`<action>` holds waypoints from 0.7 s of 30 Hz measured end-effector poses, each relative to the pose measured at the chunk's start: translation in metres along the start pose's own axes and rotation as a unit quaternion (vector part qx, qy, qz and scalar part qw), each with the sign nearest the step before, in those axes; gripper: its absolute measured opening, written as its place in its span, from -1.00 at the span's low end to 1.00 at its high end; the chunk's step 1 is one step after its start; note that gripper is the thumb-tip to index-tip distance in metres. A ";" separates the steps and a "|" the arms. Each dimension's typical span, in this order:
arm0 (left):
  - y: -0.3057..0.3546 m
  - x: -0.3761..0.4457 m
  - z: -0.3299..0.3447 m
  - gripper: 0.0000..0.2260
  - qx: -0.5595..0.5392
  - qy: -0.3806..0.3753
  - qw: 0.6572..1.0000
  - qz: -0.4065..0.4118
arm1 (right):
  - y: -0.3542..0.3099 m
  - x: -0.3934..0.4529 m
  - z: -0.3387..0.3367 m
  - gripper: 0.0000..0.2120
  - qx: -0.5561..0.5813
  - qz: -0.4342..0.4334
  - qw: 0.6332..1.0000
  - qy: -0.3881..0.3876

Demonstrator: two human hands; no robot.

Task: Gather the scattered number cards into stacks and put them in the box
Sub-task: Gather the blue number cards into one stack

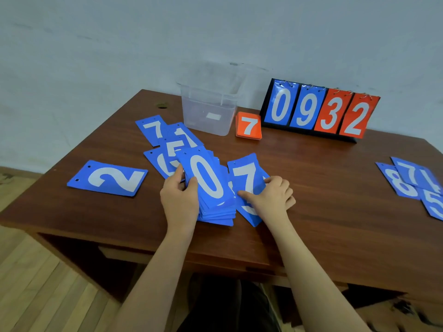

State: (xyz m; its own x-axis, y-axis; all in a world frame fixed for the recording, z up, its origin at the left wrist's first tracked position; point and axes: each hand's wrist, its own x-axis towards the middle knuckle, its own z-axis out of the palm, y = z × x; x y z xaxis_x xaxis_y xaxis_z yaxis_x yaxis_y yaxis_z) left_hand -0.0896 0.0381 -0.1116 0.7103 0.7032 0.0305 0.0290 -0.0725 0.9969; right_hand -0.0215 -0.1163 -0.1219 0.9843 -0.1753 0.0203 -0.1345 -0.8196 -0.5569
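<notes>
My left hand (178, 196) grips a thick stack of blue number cards (208, 185) with a 0 on top, held tilted over the table. Beside it my right hand (272, 196) pinches a blue 7 card (247, 176) lying over another blue card. More blue cards, among them a 7, a 1 and a 5 (165, 137), overlap behind the stack. A lone blue 2 card (107, 178) lies at the left. Three blue cards (414, 183) lie at the right edge. An orange stack topped by a 7 (248, 125) sits beside the clear plastic box (208, 111).
A flip scoreboard (318, 111) reading 0932 stands at the back right of the brown wooden table (323, 188). The wall is just behind the box. The table's front edge is close to my forearms, and wooden floor shows at the left.
</notes>
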 end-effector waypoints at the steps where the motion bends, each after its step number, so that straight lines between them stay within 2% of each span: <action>1: 0.000 0.000 -0.001 -0.56 0.000 -0.001 1.000 0.000 | 0.000 -0.002 0.000 -0.38 0.018 -0.023 1.000 0.010; 4: -0.001 -0.001 -0.004 -0.55 0.000 0.002 1.000 0.009 | -0.001 -0.012 -0.005 -0.69 0.162 -0.088 0.983 0.009; 6: -0.002 -0.001 -0.007 -0.52 0.004 0.007 1.000 0.020 | -0.003 -0.022 -0.011 -0.72 0.269 -0.111 0.956 0.038; 8: -0.004 0.000 -0.011 -0.49 0.002 0.011 1.000 0.020 | -0.006 -0.031 -0.013 -0.72 0.334 -0.129 0.931 0.072; 10: -0.007 0.000 -0.013 -0.48 -0.003 0.010 1.000 0.012 | -0.010 -0.038 -0.011 -0.71 0.382 -0.124 0.913 0.073; 13: -0.006 -0.005 -0.014 -0.48 -0.025 0.000 1.000 0.011 | -0.019 -0.045 -0.002 -0.71 0.394 -0.115 0.911 0.045; 21: -0.003 -0.013 -0.007 -0.53 -0.036 -0.012 0.999 0.014 | -0.035 -0.055 0.018 -0.73 0.311 -0.151 0.938 -0.001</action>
State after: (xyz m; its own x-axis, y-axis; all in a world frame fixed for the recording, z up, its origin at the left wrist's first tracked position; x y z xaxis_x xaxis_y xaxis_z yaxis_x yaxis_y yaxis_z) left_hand -0.1037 0.0342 -0.1141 0.7266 0.6846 0.0583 -0.0419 -0.0405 0.9983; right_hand -0.0689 -0.0682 -0.1183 0.9669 0.0150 0.2546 0.2432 -0.3547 -0.9028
